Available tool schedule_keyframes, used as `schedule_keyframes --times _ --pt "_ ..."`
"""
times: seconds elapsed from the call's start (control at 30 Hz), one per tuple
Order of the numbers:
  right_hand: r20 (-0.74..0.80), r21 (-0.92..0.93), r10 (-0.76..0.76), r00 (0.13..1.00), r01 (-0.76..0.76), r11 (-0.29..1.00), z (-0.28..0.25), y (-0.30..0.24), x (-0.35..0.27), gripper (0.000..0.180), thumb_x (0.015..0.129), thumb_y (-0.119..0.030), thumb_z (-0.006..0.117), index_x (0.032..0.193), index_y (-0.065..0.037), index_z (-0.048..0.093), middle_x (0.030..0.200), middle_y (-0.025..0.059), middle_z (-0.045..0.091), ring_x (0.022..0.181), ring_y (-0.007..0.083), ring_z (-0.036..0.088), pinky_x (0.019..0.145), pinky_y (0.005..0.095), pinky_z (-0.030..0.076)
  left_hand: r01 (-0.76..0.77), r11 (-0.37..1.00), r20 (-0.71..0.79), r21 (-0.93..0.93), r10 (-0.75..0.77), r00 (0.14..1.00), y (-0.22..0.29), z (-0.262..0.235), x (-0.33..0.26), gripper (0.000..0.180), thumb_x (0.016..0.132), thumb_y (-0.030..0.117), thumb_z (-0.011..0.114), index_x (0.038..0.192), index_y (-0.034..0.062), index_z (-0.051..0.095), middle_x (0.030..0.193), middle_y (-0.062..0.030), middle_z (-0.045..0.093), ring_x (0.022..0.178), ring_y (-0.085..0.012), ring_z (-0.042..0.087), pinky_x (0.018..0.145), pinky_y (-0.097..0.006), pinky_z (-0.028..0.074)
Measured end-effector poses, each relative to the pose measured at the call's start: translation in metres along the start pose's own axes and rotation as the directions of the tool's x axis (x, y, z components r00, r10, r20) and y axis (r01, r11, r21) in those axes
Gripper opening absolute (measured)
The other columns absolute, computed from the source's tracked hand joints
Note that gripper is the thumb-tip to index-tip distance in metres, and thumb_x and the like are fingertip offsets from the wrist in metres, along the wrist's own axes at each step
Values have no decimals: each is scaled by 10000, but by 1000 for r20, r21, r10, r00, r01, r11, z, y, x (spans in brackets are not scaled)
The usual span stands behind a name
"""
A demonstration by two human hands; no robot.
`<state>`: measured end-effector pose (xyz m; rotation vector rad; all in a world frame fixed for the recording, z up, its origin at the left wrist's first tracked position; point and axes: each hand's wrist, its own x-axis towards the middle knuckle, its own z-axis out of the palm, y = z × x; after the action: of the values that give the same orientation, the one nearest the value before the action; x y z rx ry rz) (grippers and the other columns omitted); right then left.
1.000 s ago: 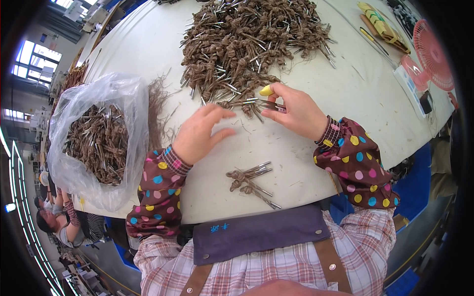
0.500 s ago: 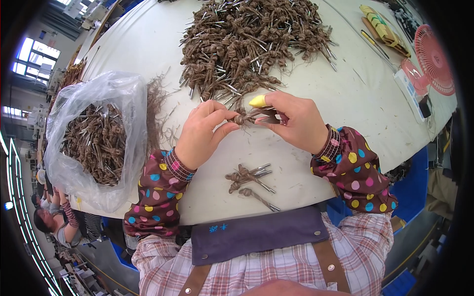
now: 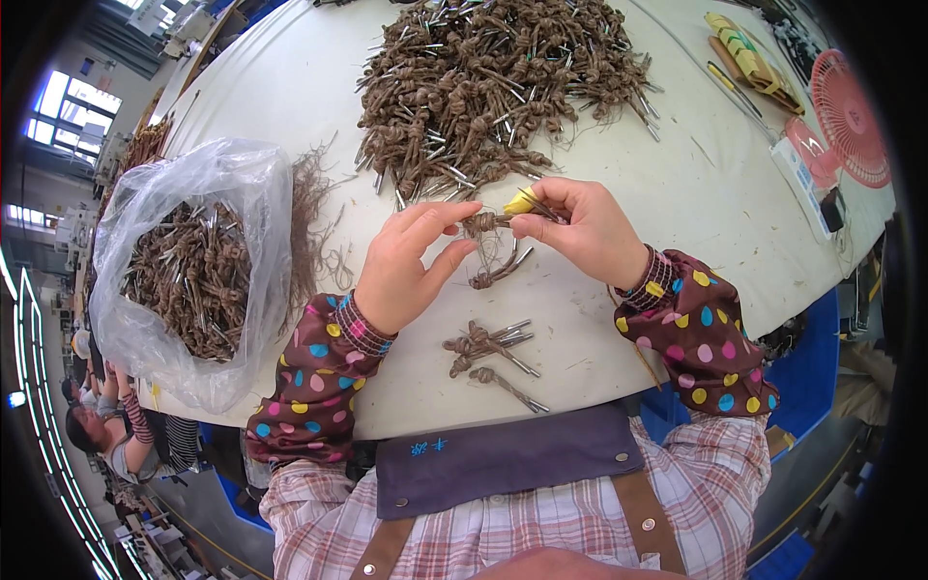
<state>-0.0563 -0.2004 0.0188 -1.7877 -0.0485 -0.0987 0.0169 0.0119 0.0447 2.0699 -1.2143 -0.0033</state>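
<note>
My right hand (image 3: 592, 232), with a yellow finger cover on one fingertip, pinches the end of a brown knotted cord (image 3: 482, 224). A slim dark thing, too small to make out, also shows between its fingers. My left hand (image 3: 411, 261) is beside the knot, thumb and forefinger apart, the forefingertip close to the cord. Just below both hands is another knotted cord (image 3: 486, 279) with a silver metal tip; I cannot tell whether it lies on the table. Nearer me rests a small group of metal-tipped knotted cords (image 3: 476, 345), with a single one beside it.
A large heap of knotted cords (image 3: 493, 87) covers the table's far middle. To the left stands a clear plastic bag (image 3: 266, 290) holding more, with loose brown fibres (image 3: 307, 217) alongside. A pink fan (image 3: 849, 116) and a yellow-wrapped bundle (image 3: 749, 58) are at right.
My left fingers have parted from their pinch on the knot. A metal-tipped knotted cord now shows below my hands. My right hand has shifted slightly right and turned.
</note>
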Motion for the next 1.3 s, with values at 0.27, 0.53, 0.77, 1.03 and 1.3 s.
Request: schedule_keyframes --times 0.27,0.53,0.77,1.03,1.3 --pt "-250 157 -20 968 61 986 4 1 3 314 901 -273 598 1059 -7 542 825 33 558 719 63 500 600 210 416 76 992 -146 -99 -90 985 -11 -2 -3 237 838 41 642 1074 22 629 940 -72 666 807 -140 628 736 -246 489" --pt "4 -142 -10 1000 11 990 -1 1 3 257 888 -229 613 995 -7 541 809 44 549 631 78 486 554 228 407 208 795 -148 -570 -348 926 -16 1 -6 234 892 69 606 1098 -41 592 985 -56 652 856 -78 584 762 -203 467" --pt "-39 -221 -242 969 228 948 17 1 6 333 780 -196 749 1022 -1 630 798 51 586 629 69 504 554 224 435 236 785 -116 -573 -363 924 -12 2 -6 236 896 66 598 1105 -44 588 1002 -61 648 866 -84 586 771 -202 465" --pt "-90 -174 -142 986 125 977 22 -1 9 309 762 -177 759 1023 -32 680 822 53 618 634 70 517 564 221 442 210 759 -105 -616 -343 933 -8 4 -6 238 914 67 570 1121 -49 574 995 -70 643 878 -97 585 788 -217 462" --pt "-115 -131 -86 990 71 989 24 -6 10 313 747 -231 755 949 -4 680 822 114 648 629 175 621 578 267 505 210 737 -98 -643 -351 931 -8 4 -7 243 924 77 556 1131 -49 567 977 -72 641 883 -110 584 796 -235 461"
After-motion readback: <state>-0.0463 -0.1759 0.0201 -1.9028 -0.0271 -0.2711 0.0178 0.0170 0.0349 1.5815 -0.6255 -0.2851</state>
